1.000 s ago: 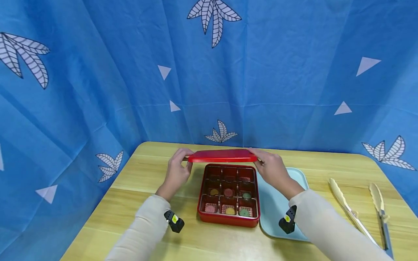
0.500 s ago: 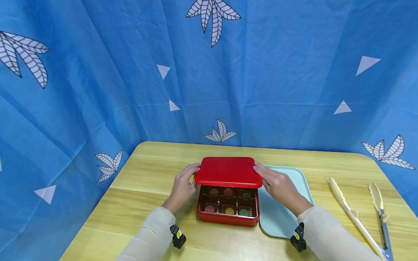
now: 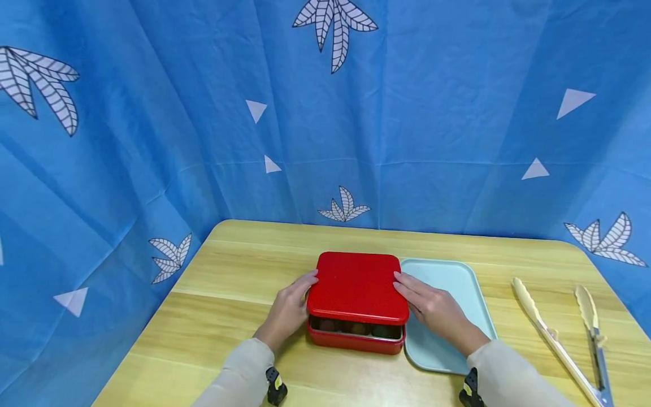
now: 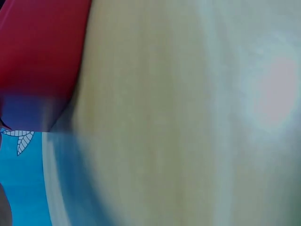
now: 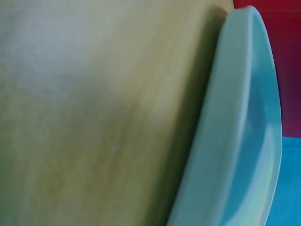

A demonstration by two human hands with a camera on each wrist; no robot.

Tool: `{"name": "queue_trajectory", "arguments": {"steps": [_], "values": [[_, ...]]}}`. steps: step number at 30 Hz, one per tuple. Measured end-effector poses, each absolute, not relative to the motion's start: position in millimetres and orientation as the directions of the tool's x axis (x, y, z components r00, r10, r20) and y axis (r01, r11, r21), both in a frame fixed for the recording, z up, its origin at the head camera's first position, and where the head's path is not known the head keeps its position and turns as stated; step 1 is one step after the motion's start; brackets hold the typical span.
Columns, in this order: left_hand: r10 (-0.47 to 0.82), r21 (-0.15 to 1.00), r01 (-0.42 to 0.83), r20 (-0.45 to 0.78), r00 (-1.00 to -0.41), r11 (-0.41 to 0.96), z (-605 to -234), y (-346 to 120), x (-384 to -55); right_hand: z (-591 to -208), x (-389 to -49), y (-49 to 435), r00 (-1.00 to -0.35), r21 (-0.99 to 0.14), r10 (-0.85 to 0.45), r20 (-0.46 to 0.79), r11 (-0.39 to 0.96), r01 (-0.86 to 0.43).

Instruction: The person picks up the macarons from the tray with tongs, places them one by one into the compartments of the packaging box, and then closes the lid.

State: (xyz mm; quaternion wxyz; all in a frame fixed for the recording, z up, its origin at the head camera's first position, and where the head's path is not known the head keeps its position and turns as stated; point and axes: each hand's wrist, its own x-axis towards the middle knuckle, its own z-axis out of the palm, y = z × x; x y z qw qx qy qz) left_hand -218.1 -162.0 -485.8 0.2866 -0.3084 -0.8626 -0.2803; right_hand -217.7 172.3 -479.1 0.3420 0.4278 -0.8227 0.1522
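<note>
A glossy red lid (image 3: 358, 287) lies over the red rectangular box (image 3: 353, 341) in the head view. Its near edge is still raised, with a dark gap through which a few round pieces (image 3: 358, 328) dimly show. My left hand (image 3: 287, 310) holds the lid's left edge, fingertips on top. At the opposite edge my right hand (image 3: 434, 306) grips it the same way; the thumbs are mostly hidden. The left wrist view catches the red side of the box (image 4: 37, 56), and the right wrist view a red strip of it (image 5: 289, 61) beyond the tray.
A pale blue tray (image 3: 442, 345) sits right beside the box, partly under my right hand. Farther right, spread tongs (image 3: 554, 339) with cream tips lie on the wooden table (image 3: 244, 271). A blue patterned curtain (image 3: 432, 113) hangs behind the table.
Both hands have brought the lid down and toward me, from above the box's far side to over it. The compartments and round pieces inside are now mostly covered.
</note>
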Motion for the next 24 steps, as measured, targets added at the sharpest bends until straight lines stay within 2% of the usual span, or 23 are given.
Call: {"name": "queue_trajectory", "arguments": {"steps": [10, 19, 24], "values": [[0.483, 0.116, 0.725, 0.673, -0.560, 0.679, -494, -170, -209, -479, -212, 169, -0.368, 0.063, -0.623, 0.690, 0.558, -0.827], [0.539, 0.045, 0.725, 0.637, -0.551, 0.688, -494, -175, -204, -474, -204, 167, -0.391, 0.046, -0.646, 0.656, 0.551, -0.834], [0.562, 0.020, 0.735, 0.631, -0.535, 0.678, -493, -176, -203, -475, -201, 170, -0.426, 0.029, -0.666, 0.612, 0.557, -0.830]]}}
